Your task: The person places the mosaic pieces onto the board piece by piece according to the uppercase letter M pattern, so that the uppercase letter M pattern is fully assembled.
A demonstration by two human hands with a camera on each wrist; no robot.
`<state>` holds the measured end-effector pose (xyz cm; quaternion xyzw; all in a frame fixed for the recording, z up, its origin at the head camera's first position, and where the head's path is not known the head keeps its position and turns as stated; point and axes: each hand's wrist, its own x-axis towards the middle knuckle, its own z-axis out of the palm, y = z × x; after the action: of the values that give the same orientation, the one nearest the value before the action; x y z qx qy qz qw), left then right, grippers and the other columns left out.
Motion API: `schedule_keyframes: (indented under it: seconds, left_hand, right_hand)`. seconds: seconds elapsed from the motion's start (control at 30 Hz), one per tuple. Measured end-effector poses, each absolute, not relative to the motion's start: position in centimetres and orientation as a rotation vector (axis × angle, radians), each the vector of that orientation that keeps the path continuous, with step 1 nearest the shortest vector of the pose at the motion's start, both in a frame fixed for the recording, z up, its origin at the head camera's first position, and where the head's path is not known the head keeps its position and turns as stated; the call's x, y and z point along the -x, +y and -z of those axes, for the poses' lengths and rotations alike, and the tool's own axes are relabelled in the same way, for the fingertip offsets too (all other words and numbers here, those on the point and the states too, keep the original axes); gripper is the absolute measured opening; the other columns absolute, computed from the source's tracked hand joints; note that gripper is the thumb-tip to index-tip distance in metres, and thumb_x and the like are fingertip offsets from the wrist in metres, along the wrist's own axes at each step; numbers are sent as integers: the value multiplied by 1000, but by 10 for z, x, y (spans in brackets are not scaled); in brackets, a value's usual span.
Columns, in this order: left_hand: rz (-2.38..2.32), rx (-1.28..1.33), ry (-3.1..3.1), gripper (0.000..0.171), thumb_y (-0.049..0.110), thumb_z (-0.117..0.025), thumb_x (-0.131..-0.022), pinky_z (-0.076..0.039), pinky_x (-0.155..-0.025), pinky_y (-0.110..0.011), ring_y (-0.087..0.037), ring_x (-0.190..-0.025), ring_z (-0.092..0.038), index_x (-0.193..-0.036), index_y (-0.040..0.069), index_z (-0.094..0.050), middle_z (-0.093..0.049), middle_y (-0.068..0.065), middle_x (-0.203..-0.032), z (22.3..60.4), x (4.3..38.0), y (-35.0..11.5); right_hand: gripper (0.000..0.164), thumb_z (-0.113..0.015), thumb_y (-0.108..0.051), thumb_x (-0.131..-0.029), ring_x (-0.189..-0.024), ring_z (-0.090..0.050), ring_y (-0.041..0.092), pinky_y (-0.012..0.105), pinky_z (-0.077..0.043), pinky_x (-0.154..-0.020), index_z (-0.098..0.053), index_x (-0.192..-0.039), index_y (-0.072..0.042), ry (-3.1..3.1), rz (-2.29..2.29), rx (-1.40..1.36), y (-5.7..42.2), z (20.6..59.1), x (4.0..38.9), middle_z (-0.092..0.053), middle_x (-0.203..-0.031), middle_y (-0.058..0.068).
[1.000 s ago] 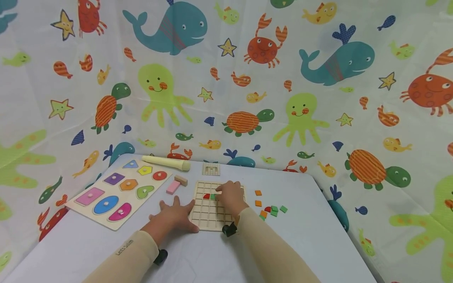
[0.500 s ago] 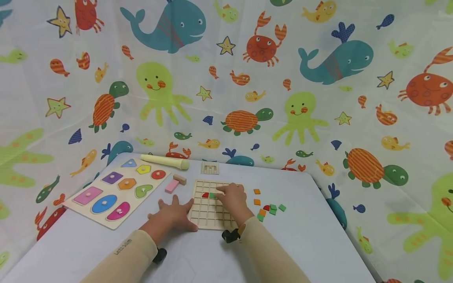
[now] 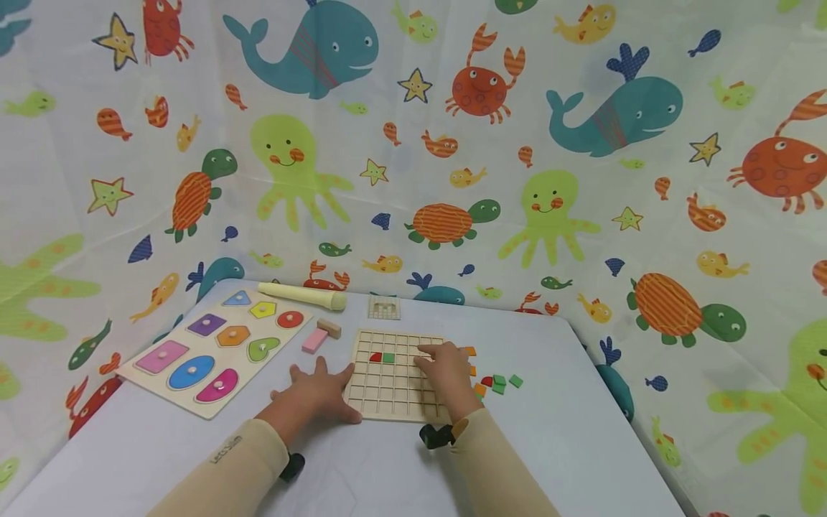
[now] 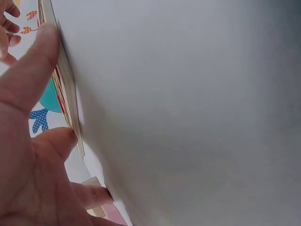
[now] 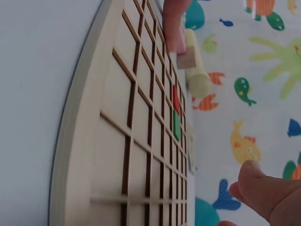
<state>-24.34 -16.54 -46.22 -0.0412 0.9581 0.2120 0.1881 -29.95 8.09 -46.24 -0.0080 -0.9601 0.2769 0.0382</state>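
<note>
A wooden grid board point(image 3: 388, 402) lies on the table between both hands. Two tiles sit side by side in its cells: a red quarter-round tile point(image 3: 376, 357) and a green square tile point(image 3: 388, 357), also seen low in the grid in the right wrist view. My left hand point(image 3: 313, 395) has its fingers spread, and in the left wrist view the thumb point(image 4: 44, 52) and a finger touch the board's edge. Over the board's right side hovers my right hand point(image 3: 447, 373), fingers loosely bent, with nothing between the fingertips in the right wrist view.
Several loose orange, green and red tiles point(image 3: 499, 383) lie right of the board, partly behind the right hand. At left are a knobbed shape puzzle point(image 3: 222, 409), a pink block point(image 3: 314, 340) and a brown block point(image 3: 329, 329). A pale-yellow microphone-shaped stick point(image 3: 304, 294) lies behind.
My right hand has moved right, away from the green tile, which stays in its cell beside the red one. The left hand keeps its place at the board's left edge.
</note>
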Motion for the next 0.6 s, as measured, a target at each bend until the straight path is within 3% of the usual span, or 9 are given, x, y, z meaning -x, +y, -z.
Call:
schedule_keyframes:
  seconds: [0.17, 0.43, 0.6]
  left_hand:
    - [-589, 122, 2697, 112, 60, -93, -71, -13, -103, -98, -73, -150, -4, -165, 36, -38, -16, -31, -172, 460, 243, -164]
    - [-597, 129, 2691, 111, 58, -94, -71, -13, -102, -99, -73, -151, -4, -165, 36, -38, -16, -31, -172, 457, 244, -163]
    - [-598, 139, 2684, 111, 58, -94, -71, -14, -102, -99, -73, -151, -4, -165, 36, -39, -15, -31, -173, 456, 244, -162]
  right_hand:
    - [36, -77, -38, -98, -121, -53, 39, 55, -50, -90, -77, -133, -29, -2947, -778, 55, 97, 460, 300, -70, -122, 11]
    - [36, -75, -36, -100, -122, -52, 40, 56, -48, -93, -76, -134, -26, -2991, -694, 60, 125, 455, 309, -66, -134, 15]
    - [38, -77, -38, -98, -119, -50, 40, 54, -47, -92, -76, -135, -26, -3036, -597, 132, 150, 454, 317, -65, -131, 16]
